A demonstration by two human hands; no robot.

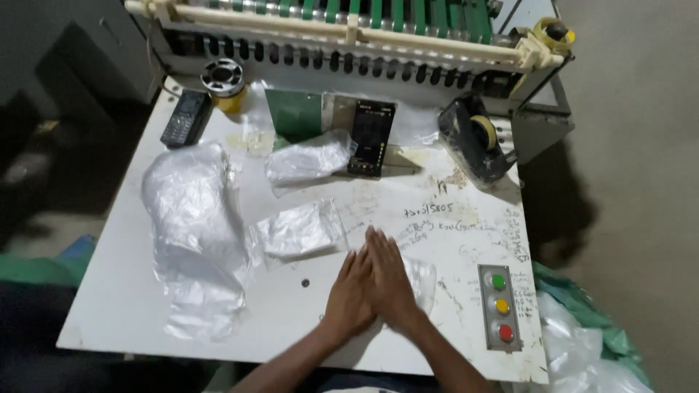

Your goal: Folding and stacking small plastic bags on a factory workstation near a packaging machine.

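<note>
Both hands are down on the white tabletop (pixel 116 291), near its front edge. The left hand (pixel 352 291) lies flat, fingers stretched out, gripping nothing. The right hand (pixel 389 273) is flat too, open-palmed, laid partly over the left one so the two overlap at the fingers. Under and just to the right of them sits a thin clear plastic bag (pixel 424 280), pressed to the tabletop by the palms; only its right part shows past the right hand.

Just left of the fingertips, a small stack of clear bags (pixel 297 231) lies flat, close but not touching the hands. Further left, a big crumpled heap of clear plastic (pixel 196 233) runs from mid-table toward the front edge. Behind the stack, another wrinkled bag (pixel 309 158) rests beside a dark smartphone (pixel 372 137) lying face up.

Back left corner: a black keypad phone (pixel 186 118), and next to it a yellow spool (pixel 224 84) with a dark top. Back right, a black tape dispenser (pixel 477 138) with a yellowish roll. On the right front of the tabletop, a grey button panel (pixel 499 307) with green, yellow and red buttons in a column. Along the back runs a machine with a cream bar and green strips (pixel 349 22). The surface carries scribbles in pen and scuffs.
</note>
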